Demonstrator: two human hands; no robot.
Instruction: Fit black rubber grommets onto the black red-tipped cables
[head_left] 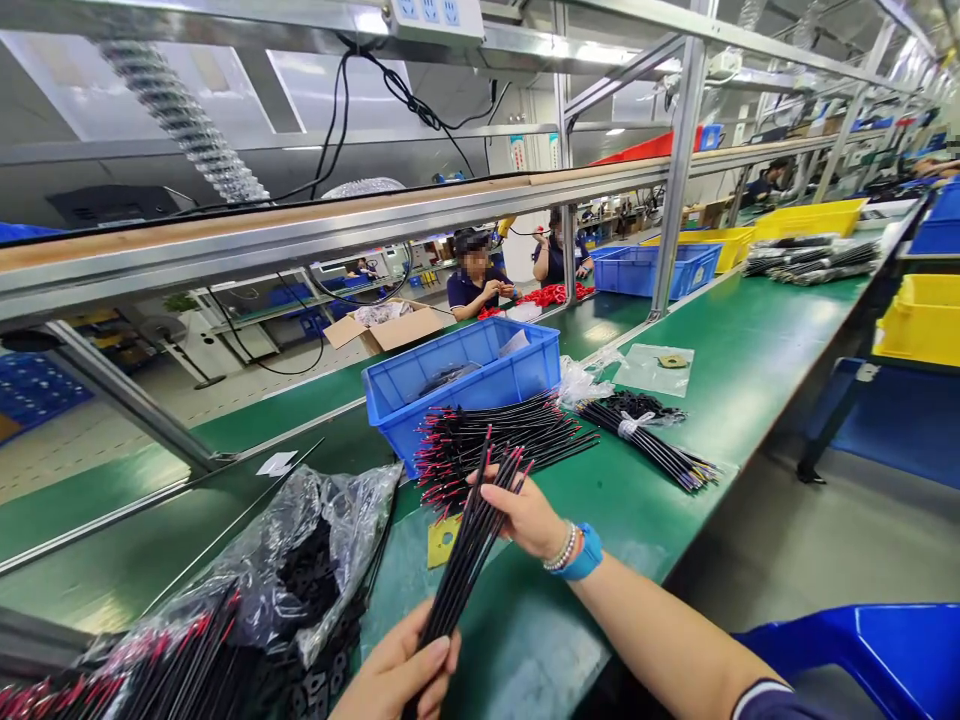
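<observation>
A bundle of black cables with reddish-pink tips slants up across the front of the bench. Round its lower end my left hand is closed. My right hand grips the same bundle near the coloured tips, thumb on top. Just behind the hands lies a large pile of similar black cables, their red ends facing left. A yellow plate with a hole is partly covered by the bundle. At the lower left rest more red-tipped cables, beside a clear plastic bag holding small black parts.
A blue bin stands behind the cable pile. To the right are a tied cable bundle and a flat clear bag on the green bench. A metal frame post rises beyond. Two people sit across the bench. A blue chair is at lower right.
</observation>
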